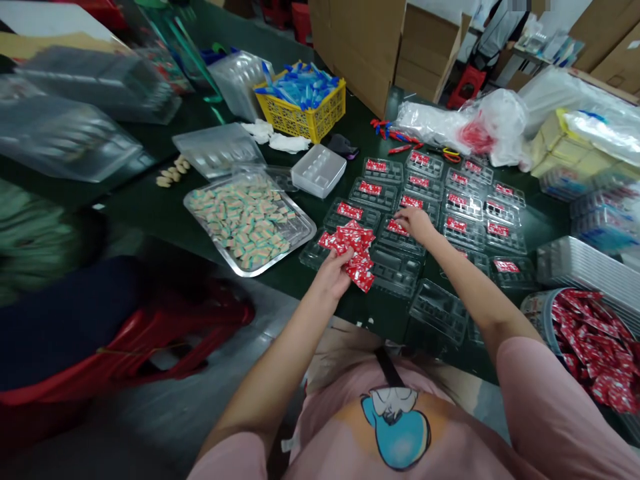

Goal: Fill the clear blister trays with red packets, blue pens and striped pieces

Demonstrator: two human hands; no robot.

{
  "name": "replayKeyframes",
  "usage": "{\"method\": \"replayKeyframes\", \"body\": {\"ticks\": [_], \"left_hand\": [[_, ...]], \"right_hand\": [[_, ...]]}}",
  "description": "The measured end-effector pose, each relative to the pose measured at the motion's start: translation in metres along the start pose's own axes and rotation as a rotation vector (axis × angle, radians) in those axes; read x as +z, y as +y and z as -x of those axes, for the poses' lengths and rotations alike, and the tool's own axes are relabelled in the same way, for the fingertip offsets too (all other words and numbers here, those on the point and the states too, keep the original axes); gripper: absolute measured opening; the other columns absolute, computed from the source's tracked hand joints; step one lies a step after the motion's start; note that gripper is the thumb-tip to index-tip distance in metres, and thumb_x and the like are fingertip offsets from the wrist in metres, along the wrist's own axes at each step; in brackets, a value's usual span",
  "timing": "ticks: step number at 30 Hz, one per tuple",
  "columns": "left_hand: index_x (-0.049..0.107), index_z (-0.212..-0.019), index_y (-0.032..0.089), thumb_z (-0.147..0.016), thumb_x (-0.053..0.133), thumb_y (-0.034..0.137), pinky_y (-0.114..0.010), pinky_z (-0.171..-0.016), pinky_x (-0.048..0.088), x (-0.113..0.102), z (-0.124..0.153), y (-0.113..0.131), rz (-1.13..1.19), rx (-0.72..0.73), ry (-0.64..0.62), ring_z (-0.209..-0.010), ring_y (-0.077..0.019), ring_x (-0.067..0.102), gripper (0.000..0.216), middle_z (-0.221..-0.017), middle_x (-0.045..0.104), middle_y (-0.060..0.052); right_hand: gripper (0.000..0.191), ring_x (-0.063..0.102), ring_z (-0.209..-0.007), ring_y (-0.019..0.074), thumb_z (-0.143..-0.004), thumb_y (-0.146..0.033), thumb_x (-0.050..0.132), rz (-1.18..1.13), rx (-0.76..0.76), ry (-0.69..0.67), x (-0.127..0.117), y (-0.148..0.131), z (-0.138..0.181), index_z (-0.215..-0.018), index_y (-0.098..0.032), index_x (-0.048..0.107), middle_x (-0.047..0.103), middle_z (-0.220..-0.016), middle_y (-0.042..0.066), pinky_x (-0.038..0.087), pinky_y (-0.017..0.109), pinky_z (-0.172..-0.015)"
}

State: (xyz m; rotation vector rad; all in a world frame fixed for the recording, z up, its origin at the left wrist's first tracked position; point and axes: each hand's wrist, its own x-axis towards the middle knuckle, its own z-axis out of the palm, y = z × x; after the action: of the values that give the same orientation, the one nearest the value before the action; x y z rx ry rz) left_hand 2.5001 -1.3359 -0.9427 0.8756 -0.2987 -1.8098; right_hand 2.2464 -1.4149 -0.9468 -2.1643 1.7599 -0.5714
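The left hand [333, 277] is closed around a fanned bunch of red sachets [353, 252], held just above the near edge of the dark green table [165, 207]. The right hand [416, 222] reaches further out, fingers bent down onto a clear plastic tray [400, 233] that already has 1 red sachet in it; whether those fingers pinch a sachet cannot be told.

Many clear trays lie in rows across the table ahead of the hands, most with 1 red sachet in the top compartment; the 2 or 3 nearest the body [440, 310] look empty. To the left of the bunch sits a metal tray [300, 233] heaped with small pastel-wrapped pieces, and beyond it a white compartment insert [319, 170] and a yellow basket [300, 117] full of blue items. At the far right, near the right elbow, a tub [537, 310] holds a heap of loose red sachets, with stacked clear trays [585, 267] just behind it. Plastic bags [480, 123] and cardboard boxes [400, 47] line the far side. A red stool [150, 340] stands low on the left, partly blurred.
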Motion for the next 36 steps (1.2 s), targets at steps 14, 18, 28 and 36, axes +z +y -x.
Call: {"method": "replayKeyframes", "body": {"ticks": [14,18,28,36], "left_hand": [[0.065,-0.090,0.015,-0.065,0.074,0.002,-0.032,-0.081,0.053,0.009,-0.004,-0.016,-0.092,-0.012,-0.086,-0.071,-0.0158,0.068,0.029,-0.082,0.073,-0.003],[0.065,-0.100,0.018,-0.068,0.071,0.000,-0.032,-0.084,0.054,-0.004,-0.005,0.007,-0.063,0.043,0.017,-0.073,-0.0155,0.069,0.037,-0.082,0.073,-0.002],[0.063,-0.116,0.023,-0.077,0.062,-0.001,-0.032,-0.090,0.054,-0.028,0.007,0.042,-0.020,0.184,0.050,-0.083,-0.0162,0.070,0.046,-0.096,0.074,-0.002],[0.066,-0.098,0.019,-0.069,0.070,0.002,-0.031,-0.084,0.055,-0.019,0.044,-0.002,-0.039,-0.017,0.032,-0.076,-0.0158,0.069,0.034,-0.087,0.073,-0.002]], "right_hand": [[0.019,0.059,-0.069,0.0137,-0.075,-0.036,0.066,-0.657,-0.028,-0.077,-0.012,-0.058,0.037,-0.080,-0.018,0.066,0.066,-0.073,-0.001,0.046,0.026,-0.068],[0.017,0.059,-0.063,0.0143,-0.073,-0.035,0.064,-0.687,0.131,0.058,-0.021,-0.033,0.047,-0.078,-0.019,0.061,0.063,-0.066,-0.002,0.046,0.027,-0.065],[0.012,0.058,-0.061,0.0139,-0.076,-0.020,0.060,-0.381,0.204,-0.090,0.013,-0.023,0.087,-0.088,-0.020,0.065,0.061,-0.064,-0.004,0.043,0.025,-0.063],[0.013,0.061,-0.084,0.0218,-0.085,-0.023,0.061,-0.016,0.069,-0.020,0.024,-0.053,0.091,-0.092,-0.018,0.072,0.064,-0.096,0.011,0.047,0.034,-0.078]]}}
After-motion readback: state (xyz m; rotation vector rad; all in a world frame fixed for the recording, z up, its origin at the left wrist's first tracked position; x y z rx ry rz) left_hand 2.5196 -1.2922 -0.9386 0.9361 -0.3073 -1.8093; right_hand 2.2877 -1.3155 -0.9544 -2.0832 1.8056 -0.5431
